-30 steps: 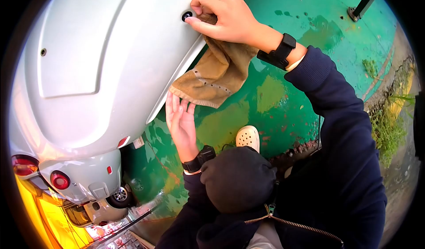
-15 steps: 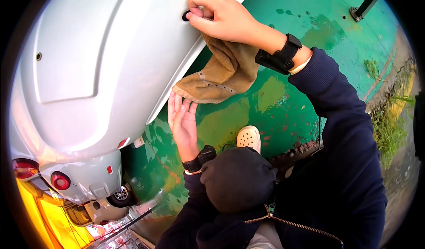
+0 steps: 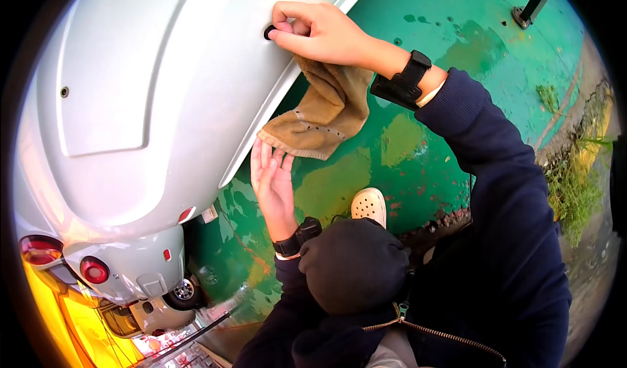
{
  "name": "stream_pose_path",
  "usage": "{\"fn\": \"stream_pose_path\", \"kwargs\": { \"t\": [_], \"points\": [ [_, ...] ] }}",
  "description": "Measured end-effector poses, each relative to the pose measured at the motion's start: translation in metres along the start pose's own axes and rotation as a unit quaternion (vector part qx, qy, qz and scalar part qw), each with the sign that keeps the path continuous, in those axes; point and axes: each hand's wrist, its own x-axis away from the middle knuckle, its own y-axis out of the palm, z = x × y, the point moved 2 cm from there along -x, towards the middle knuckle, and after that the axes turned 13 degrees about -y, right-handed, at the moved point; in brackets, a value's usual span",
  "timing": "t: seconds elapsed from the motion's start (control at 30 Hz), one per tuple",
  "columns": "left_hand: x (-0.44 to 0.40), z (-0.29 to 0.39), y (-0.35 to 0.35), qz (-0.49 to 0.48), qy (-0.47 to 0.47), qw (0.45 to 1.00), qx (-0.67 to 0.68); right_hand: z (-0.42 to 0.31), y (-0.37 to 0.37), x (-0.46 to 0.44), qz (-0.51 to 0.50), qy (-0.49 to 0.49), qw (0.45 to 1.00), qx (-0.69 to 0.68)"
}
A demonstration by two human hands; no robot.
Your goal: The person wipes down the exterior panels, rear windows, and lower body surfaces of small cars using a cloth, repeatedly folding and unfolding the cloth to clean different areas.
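Note:
A brown cloth (image 3: 326,110) hangs in folds beside the edge of a pale car body (image 3: 215,61). Its upper end is gathered under my right hand (image 3: 320,33), whose thumb and index finger pinch together next to a small round black fitting (image 3: 269,32) on the car. My left hand (image 3: 273,182) is at the cloth's lower corner, palm up with fingers extended; the fingertips touch the hem or lie partly behind it. Another small round fitting (image 3: 64,91) is on the recessed panel at the left.
The green floor (image 3: 405,191) has wet patches. A dark post (image 3: 532,5) stands at the upper right, with weeds (image 3: 573,195) along the right edge. More cars with red tail lights (image 3: 95,270) are at the lower left. A light clog (image 3: 369,206) shows below.
My right hand has shifted slightly down and left along the car, still pinching. The cloth has become more folded and curved. My left hand stays near its lower corner.

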Motion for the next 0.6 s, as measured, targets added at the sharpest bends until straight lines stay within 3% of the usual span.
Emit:
{"fn": "stream_pose_path", "kwargs": {
  "t": [0.23,0.5,0.6],
  "points": [
    [0.001,0.000,0.003,0.018,0.009,1.000,-0.009,0.001,0.002,0.003,0.005,0.056,0.998,0.023],
    [0.000,-0.001,0.001,0.005,-0.001,1.000,0.002,-0.002,0.009,-0.007,0.000,-0.074,0.966,0.249],
    [0.001,-0.001,0.001,-0.002,-0.009,1.000,0.000,0.002,0.010,-0.011,0.007,-0.090,0.968,0.236]
  ]
}}
